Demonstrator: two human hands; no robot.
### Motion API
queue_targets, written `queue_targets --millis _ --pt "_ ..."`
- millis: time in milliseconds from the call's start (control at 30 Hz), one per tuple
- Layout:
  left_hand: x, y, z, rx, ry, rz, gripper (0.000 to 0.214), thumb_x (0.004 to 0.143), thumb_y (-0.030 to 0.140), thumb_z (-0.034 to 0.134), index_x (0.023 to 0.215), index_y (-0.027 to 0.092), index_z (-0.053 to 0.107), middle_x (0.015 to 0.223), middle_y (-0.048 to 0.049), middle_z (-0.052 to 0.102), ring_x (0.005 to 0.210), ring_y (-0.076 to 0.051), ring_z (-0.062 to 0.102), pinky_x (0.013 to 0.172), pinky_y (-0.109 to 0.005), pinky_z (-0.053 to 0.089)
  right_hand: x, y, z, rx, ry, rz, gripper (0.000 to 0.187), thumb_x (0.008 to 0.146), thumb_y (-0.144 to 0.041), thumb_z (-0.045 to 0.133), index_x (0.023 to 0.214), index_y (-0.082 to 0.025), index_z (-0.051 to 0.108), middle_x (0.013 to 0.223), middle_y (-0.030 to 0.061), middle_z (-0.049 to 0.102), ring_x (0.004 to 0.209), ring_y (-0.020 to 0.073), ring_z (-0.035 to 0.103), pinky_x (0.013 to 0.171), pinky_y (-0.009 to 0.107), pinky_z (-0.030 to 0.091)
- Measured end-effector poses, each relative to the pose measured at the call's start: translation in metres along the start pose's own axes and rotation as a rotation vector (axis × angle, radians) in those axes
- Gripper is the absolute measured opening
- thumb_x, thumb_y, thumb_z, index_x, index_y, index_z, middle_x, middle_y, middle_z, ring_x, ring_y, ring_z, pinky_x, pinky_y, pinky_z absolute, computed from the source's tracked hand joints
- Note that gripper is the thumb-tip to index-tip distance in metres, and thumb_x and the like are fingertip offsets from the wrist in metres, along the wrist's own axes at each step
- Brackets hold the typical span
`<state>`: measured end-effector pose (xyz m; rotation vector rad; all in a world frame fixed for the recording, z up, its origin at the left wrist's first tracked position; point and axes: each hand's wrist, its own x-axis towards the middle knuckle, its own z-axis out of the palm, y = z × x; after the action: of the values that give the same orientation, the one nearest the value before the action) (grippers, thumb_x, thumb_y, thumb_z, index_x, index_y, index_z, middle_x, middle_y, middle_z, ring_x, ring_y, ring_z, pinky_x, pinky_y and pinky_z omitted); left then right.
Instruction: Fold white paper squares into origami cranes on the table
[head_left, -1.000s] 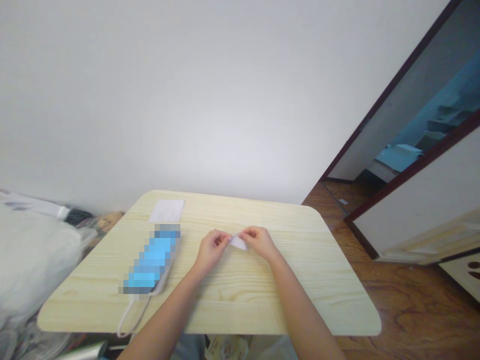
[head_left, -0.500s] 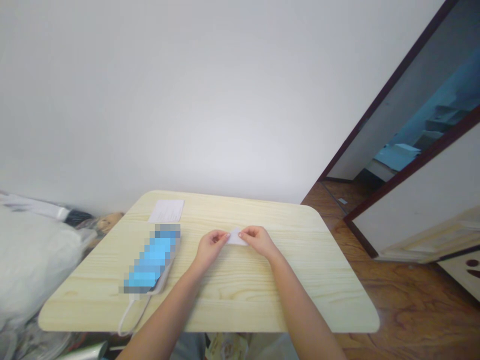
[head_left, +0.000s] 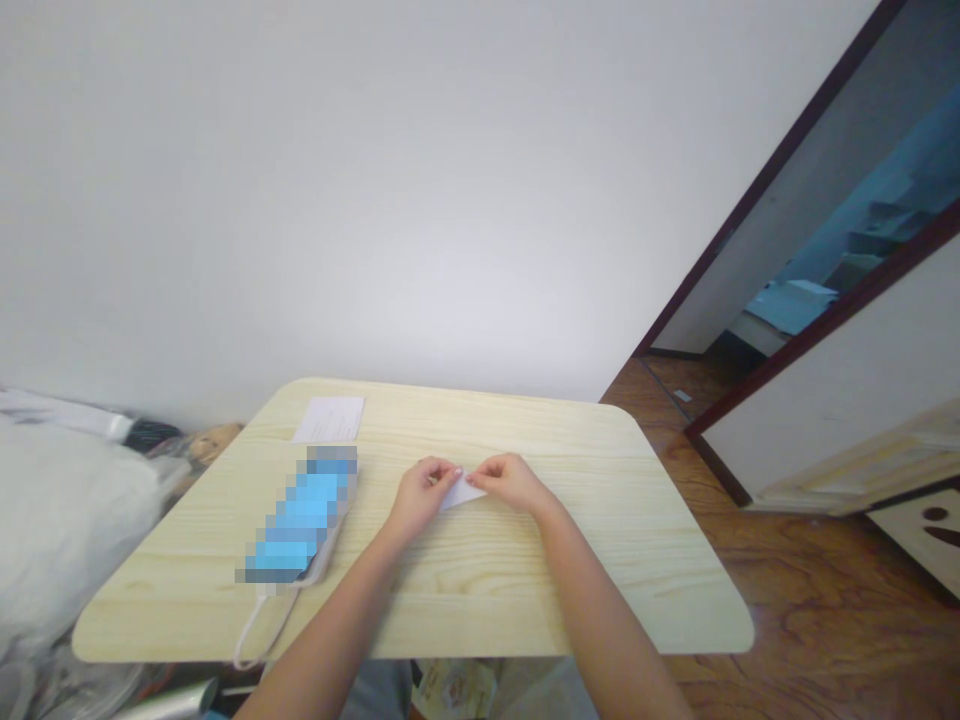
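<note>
I have the left hand (head_left: 424,495) and right hand (head_left: 510,482) pinching a small white paper triangle (head_left: 463,492) over the pale pine tabletop (head_left: 570,590).

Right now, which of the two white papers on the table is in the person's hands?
The small triangular white paper, held between the fingertips of the left hand and right hand. The larger white sheet lies flat on the table, untouched.

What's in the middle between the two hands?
In the head view, a small white paper triangle lies between the left hand and the right hand, and both hands pinch it.
</note>
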<state>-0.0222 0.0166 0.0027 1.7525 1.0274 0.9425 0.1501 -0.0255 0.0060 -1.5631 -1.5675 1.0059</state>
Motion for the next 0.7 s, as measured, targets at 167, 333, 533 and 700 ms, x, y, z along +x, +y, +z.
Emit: queue_targets --millis 167,333,533,700 --pt "0.003 -0.001 -0.001 -0.066 0.08 -0.084 0.02 0.068 0.036 0.057 0.062 0.017 0.061 0.059 -0.0003 0.059 0.058 -0.015 0.051 0.054 -0.023 0.036 -0.001 0.0 -0.011 -0.097 0.006 -0.005 0.024 0.071 -0.034 0.056 0.06 -0.014 0.064 0.051 -0.0019 0.055 0.045 0.0077 0.04 0.043 0.019 0.027" --pt "0.003 0.0 -0.004 -0.279 -0.017 -0.215 0.026 0.067 0.041 0.058 0.062 0.015 0.058 0.053 0.0025 0.052 0.051 -0.011 0.046 0.049 -0.021 0.032 -0.002 -0.001 -0.013 -0.147 0.005 0.019 0.024 0.073 -0.032 0.053 0.06 -0.014 0.062 0.052 -0.0017 0.054 0.048 0.0078 0.041 0.046 0.019 0.028" --pt "0.004 0.006 -0.011 -0.527 -0.148 -0.295 0.034 0.068 0.044 0.059 0.085 0.015 0.064 0.074 -0.0035 0.063 0.062 -0.013 0.053 0.052 -0.021 0.036 0.0 0.0 -0.015 -0.008 0.038 0.079 0.027 0.073 -0.036 0.052 0.059 -0.014 0.058 0.052 -0.0016 0.053 0.048 0.0083 0.042 0.048 0.02 0.031" --pt "0.003 0.009 -0.013 -0.672 -0.22 -0.383 0.042 0.068 0.04 0.062 0.104 0.02 0.06 0.098 -0.007 0.063 0.07 -0.015 0.056 0.053 -0.021 0.037 -0.001 -0.003 -0.017 0.154 -0.019 0.061 0.033 0.072 -0.046 0.051 0.063 -0.015 0.054 0.054 -0.002 0.05 0.05 0.0092 0.044 0.053 0.022 0.035"
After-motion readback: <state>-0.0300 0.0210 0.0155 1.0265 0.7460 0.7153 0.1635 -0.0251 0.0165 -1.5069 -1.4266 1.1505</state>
